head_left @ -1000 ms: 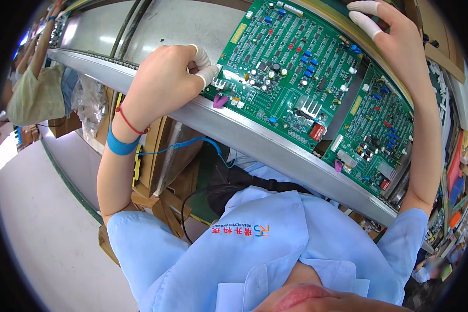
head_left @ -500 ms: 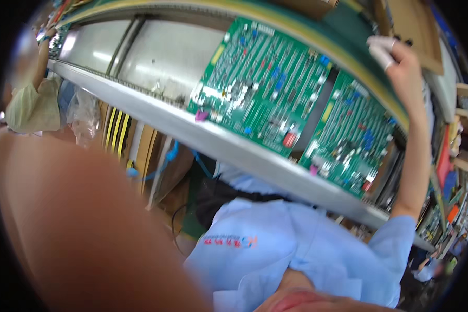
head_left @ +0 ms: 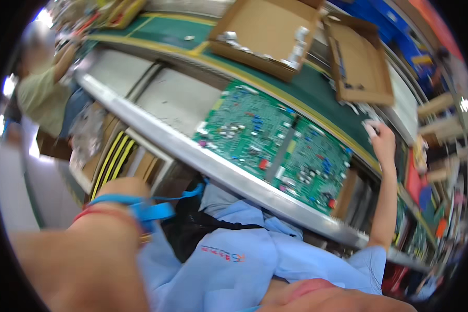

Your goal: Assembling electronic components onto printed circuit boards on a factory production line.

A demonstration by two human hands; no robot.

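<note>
My right hand point(head_left: 382, 144) reaches past the far side of the circuit boards, white covers on its fingertips. Its fingers are curled together; whatever they may hold is too small to make out. Two green circuit boards, a larger left one point(head_left: 239, 132) and a right one point(head_left: 309, 166), lie side by side on the metal rail line, dotted with blue, red and white components. At lower left, my left hand point(head_left: 122, 187) is raised close to the camera and blurred. A blue wrist strap point(head_left: 153, 210) and a red cord circle that wrist. Its fingers are hidden.
Beyond the boards runs a green bench strip point(head_left: 177, 32) edged in yellow. An open cardboard box point(head_left: 268, 31) and a smaller cardboard tray point(head_left: 361, 62) with dark parts stand on it. The metal rail point(head_left: 156, 132) crosses in front of me. Another person point(head_left: 41, 93) works at far left.
The view has shifted, showing more of the boxes behind the boards. My left arm has drawn away from the camera, bringing its wrist strap into sight. My right hand's fingers have curled in.
</note>
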